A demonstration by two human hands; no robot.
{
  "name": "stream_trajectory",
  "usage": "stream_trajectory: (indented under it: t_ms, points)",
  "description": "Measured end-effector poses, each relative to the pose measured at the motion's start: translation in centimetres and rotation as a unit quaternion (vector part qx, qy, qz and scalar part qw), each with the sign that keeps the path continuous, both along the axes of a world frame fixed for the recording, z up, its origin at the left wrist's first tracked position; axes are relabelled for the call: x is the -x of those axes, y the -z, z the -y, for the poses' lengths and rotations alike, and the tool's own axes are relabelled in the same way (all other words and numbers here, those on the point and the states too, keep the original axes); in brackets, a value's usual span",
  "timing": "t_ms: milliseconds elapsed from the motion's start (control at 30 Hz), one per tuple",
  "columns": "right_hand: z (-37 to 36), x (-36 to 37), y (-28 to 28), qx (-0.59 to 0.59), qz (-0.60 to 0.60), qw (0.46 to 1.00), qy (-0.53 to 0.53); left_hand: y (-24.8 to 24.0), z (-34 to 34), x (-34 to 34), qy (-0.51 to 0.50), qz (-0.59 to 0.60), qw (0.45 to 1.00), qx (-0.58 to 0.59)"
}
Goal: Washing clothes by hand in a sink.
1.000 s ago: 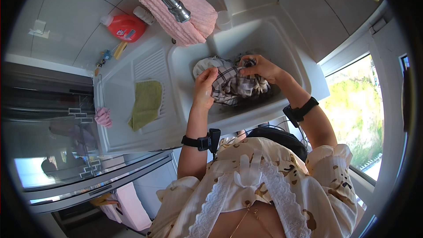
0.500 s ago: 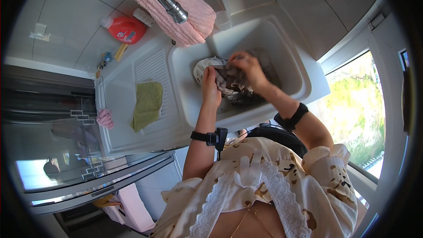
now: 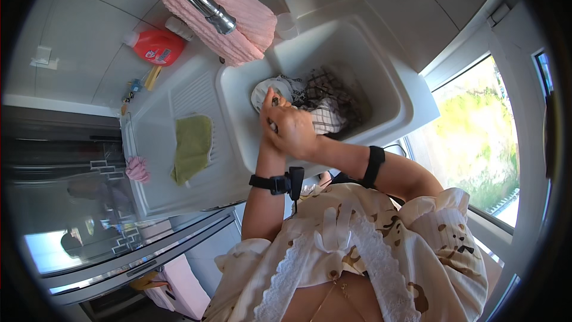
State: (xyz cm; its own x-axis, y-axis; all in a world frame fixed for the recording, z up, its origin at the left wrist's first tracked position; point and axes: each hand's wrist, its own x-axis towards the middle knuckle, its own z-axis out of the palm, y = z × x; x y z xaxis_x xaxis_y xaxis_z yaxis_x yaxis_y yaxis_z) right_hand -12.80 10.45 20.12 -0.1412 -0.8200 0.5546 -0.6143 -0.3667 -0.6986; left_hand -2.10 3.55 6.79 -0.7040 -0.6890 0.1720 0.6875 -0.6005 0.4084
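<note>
My right hand point(image 3: 294, 131) is wrapped over my left hand point(image 3: 267, 107) at the near left part of the sink basin point(image 3: 238, 92). Both are closed, and dark bits of fabric show between the fingers. A wet checked cloth point(image 3: 328, 114), white with dark lines and a darker portion, trails rightward from my hands into the basin. Most of my left hand's fingers are hidden by the right. Just beyond my hands lies a white, rounded piece of fabric point(image 3: 260, 90), partly covered.
A chrome faucet point(image 3: 221, 21) hangs over the basin, with a pink towel point(image 3: 253, 36) behind it. On the ribbed washboard to the left lies a green cloth point(image 3: 192, 146); a pink scrunchie point(image 3: 137, 169) sits at the edge. A red detergent bottle point(image 3: 158, 46) stands against the wall.
My right hand has moved left and nearer, from the cloth in mid-basin onto my left hand. The checked cloth now lies more spread out to the right.
</note>
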Motion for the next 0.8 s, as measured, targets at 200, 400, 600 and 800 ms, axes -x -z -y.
stream_trajectory:
  t_ms: [200,400,600,800]
  points:
    - [5.8,4.5,2.7,-0.215,0.072,0.971,0.077,-9.5,-3.5,6.8,-0.205,0.353,0.891,-0.199]
    - [4.2,7.3,3.3,-0.261,0.304,0.898,-0.183,-10.7,-3.0,4.7,-0.207,0.303,0.918,-0.15]
    - [4.0,11.9,0.8,-0.322,0.511,0.747,-0.277,-13.5,-3.3,4.0,-0.159,0.306,0.935,-0.079]
    - [1.7,6.3,-1.3,-0.121,0.161,0.96,-0.196,-10.0,-1.6,5.1,-0.198,0.284,0.928,-0.136]
